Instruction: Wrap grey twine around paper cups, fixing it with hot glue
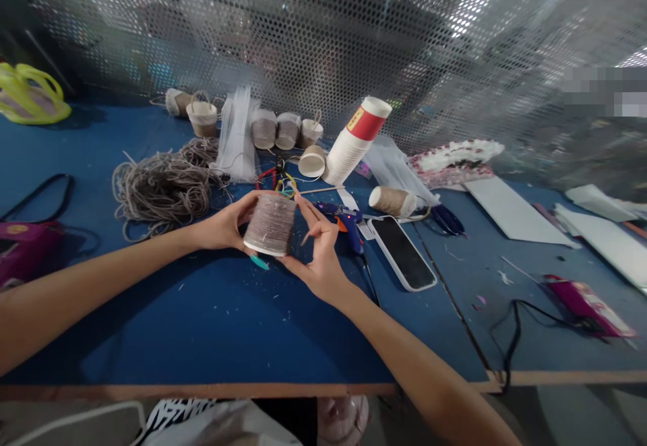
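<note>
A paper cup wrapped in brownish twine [271, 225] is held upside down above the blue table [202, 318]. My left hand [225, 227] grips its left side with the fingers curled round it. Pressed against the cup's right side, my right hand [318, 254] has its thumb and fingers pinched near the top edge. A blue glue gun [346, 220] lies just right of my right hand, and a tangle of twine [162, 186] lies behind my left hand.
A tilted stack of paper cups [354, 143], several twine-wrapped cups [277, 129] and clear plastic bags [237, 136] sit at the back by a perforated metal screen. A phone [402, 250], another wrapped cup [391, 200], white sheets [510, 213] and purple packets [586, 301] lie to the right.
</note>
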Action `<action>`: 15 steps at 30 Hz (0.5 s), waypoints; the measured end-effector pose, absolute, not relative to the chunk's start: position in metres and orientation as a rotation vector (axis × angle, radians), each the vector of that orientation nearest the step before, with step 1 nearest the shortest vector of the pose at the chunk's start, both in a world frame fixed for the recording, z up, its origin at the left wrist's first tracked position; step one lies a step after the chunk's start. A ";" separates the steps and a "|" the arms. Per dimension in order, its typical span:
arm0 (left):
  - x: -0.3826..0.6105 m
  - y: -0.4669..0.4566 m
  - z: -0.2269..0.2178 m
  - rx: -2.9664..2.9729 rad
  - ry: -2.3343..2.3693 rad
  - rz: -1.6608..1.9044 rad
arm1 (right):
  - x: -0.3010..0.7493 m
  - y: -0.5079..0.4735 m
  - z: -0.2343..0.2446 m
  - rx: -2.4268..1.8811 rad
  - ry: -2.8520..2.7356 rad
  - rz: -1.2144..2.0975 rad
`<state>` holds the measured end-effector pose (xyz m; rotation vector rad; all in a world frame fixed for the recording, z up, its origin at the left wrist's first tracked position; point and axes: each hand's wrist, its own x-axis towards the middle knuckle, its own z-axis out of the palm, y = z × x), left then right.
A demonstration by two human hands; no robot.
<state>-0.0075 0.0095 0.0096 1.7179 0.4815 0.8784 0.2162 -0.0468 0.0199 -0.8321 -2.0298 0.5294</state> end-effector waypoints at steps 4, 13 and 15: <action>-0.009 0.008 0.007 1.831 0.519 0.931 | 0.220 -0.044 0.019 -0.852 -1.990 0.474; -0.008 0.005 0.002 1.882 0.505 1.062 | 0.217 -0.043 0.017 -0.850 -1.958 0.573; -0.008 0.004 0.001 1.848 0.461 1.073 | 0.217 -0.042 0.018 -0.820 -1.956 0.646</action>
